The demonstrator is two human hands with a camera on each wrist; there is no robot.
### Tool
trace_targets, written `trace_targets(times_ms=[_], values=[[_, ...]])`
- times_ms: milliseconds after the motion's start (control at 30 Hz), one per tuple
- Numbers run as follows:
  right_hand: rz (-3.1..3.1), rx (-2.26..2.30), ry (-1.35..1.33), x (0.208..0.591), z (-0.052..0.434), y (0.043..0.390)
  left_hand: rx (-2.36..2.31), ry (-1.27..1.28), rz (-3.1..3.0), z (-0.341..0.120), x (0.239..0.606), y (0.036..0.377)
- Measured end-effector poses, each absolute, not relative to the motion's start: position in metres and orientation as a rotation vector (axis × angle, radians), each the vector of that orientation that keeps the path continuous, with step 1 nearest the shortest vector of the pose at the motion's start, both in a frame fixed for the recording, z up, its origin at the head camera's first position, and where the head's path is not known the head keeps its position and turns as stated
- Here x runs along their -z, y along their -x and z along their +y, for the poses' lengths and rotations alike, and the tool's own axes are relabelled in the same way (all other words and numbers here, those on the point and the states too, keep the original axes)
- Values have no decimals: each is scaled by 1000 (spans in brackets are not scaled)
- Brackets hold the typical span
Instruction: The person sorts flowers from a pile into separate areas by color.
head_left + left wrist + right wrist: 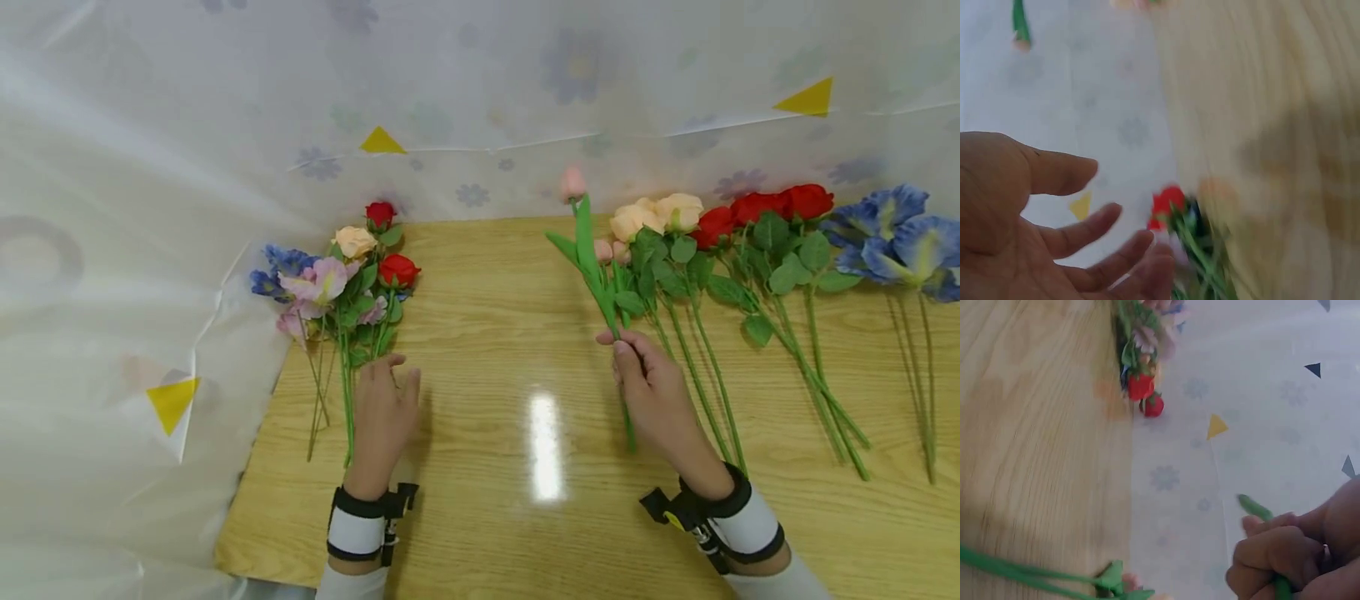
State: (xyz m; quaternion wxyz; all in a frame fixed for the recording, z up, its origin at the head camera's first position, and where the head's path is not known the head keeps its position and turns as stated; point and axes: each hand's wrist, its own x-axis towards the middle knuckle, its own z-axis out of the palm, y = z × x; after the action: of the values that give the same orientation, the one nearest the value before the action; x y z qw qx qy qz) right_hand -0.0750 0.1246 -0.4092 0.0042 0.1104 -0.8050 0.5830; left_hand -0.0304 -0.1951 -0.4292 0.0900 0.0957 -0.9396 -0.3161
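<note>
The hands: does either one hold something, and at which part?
The right hand grips a pink tulip by its green stem. The left hand holds nothing.

Flowers lying about a wooden table

Cream roses (656,217), red roses (772,207) and blue flowers (896,237) are lying in a row along the table (487,333); a flower-printed white curtain (465,92) is hanging behind them.
</note>
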Motion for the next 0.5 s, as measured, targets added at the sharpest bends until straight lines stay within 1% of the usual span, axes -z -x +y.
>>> trace_targets(times_ms=[100,200,500], values=[[-2751,-1596,-314,413,132,76,805,-481,-2832,-215,434,27],[-2862,-1482,-298,416,137,77,707,-595,-2865,-225,439,25],[-3017,-1269,-269,427,135,81,571,-710,-2878,-231,450,24]])
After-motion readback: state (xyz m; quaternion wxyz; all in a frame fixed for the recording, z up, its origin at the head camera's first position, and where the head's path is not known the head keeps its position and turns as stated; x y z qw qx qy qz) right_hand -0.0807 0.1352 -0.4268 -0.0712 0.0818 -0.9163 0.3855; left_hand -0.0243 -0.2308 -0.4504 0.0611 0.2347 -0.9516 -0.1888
